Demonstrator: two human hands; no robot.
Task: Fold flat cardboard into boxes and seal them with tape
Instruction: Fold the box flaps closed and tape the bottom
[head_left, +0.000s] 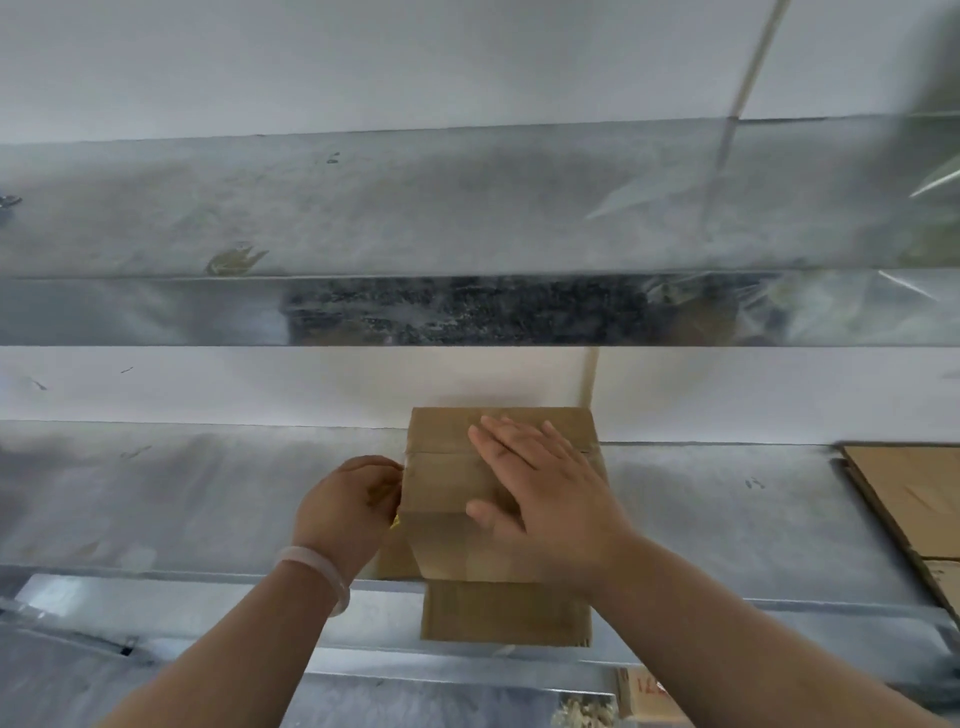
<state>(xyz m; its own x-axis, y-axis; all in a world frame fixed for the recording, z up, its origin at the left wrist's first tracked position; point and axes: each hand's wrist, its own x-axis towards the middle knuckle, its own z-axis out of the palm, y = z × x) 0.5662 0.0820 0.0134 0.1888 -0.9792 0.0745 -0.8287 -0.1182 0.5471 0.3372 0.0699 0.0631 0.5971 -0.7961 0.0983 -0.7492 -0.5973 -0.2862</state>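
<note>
— Where's the box?
— Lower centre of the frame: the cardboard box (447, 483) stands on the metal bench (208, 493).
— Right hand?
— The right hand (540, 488) lies flat on the box top, fingers (498, 441) straight and slightly spread.
— Left?
— The left hand (345, 504), with a white wristband (317, 566), is against the box's left side with its fingers curled. A yellowish bit shows beneath; whether they grip it, I cannot tell.
— Anything else?
— Flat cardboard (914, 493) at the right edge.
</note>
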